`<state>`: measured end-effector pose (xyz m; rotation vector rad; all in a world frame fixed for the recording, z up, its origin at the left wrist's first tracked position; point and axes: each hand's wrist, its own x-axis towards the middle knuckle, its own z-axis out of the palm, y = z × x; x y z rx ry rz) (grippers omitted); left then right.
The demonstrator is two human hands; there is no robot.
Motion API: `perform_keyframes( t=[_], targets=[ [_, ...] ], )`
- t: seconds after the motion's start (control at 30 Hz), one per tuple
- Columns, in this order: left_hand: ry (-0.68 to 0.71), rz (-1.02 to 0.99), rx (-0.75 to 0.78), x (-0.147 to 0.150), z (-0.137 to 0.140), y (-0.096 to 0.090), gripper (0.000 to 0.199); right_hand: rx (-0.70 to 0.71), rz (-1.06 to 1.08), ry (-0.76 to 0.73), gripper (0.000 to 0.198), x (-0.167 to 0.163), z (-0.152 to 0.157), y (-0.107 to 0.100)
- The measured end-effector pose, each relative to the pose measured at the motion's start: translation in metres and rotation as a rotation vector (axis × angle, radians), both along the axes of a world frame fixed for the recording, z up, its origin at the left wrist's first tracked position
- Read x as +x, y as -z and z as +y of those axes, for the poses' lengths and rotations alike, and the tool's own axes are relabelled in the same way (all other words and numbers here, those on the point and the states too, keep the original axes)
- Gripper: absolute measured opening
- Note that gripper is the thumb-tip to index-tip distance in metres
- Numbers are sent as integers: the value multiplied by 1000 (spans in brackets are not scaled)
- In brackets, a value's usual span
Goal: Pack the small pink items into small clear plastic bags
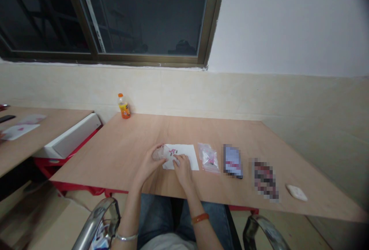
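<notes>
My left hand (pixel 150 163) is curled around a clear plastic bag (pixel 160 153) at the left edge of a white sheet of paper (pixel 188 154). Whether the plastic is a soft bag all through or partly stiff is hard to tell. Several small pink and dark pieces (pixel 173 151) lie on the paper near the bag's opening. My right hand (pixel 183 167) rests over the paper's front edge, its fingers bent and close together just below the pieces. What its fingertips hold, if anything, is too small to make out.
Right of the paper lie a clear bag with pink bits (pixel 209 158), a phone (pixel 233 161), a blurred-out dark red item (pixel 265 179) and a white flat object (pixel 296 192). An orange drink bottle (pixel 124 106) stands at the back left. Another table (pixel 63 117) is at left.
</notes>
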<state>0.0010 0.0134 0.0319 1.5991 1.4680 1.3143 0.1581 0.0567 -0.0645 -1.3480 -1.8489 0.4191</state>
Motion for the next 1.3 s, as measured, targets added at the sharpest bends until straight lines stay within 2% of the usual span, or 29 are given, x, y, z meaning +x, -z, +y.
perform_keyframes(
  t=[0.2,0.33,0.43,0.53,0.63,0.73,0.87,1.0,1.07,1.17,1.3],
  targets=[
    [16,-30,-26,2,0,1,50,13,-36,8,19,0,0,3],
    [27,-13,-37,0,1,6,52,41,124,38,14,1,3,0],
    [50,-21,-69,-2,1,11,53,94,328,119,13,3,4,-16],
    [94,-18,-102,-2,2,15,52,142,474,178,16,6,1,-43],
    [115,23,-97,1,2,16,52,113,539,81,18,7,-7,-67],
    [150,51,-105,5,1,12,51,16,568,-51,22,3,-13,-77],
    [179,45,-119,8,0,12,49,-98,634,-111,31,-3,-14,-71],
    [155,4,-116,3,3,20,50,-121,714,-22,39,-4,-7,-57],
    [130,-3,-104,0,4,24,51,-139,653,7,39,-2,-2,-47],
    [104,-9,-92,-3,4,24,51,-143,523,-42,32,-1,5,-27],
    [136,-40,-72,-3,4,23,52,-188,349,-66,28,-3,9,-6]
  ],
)
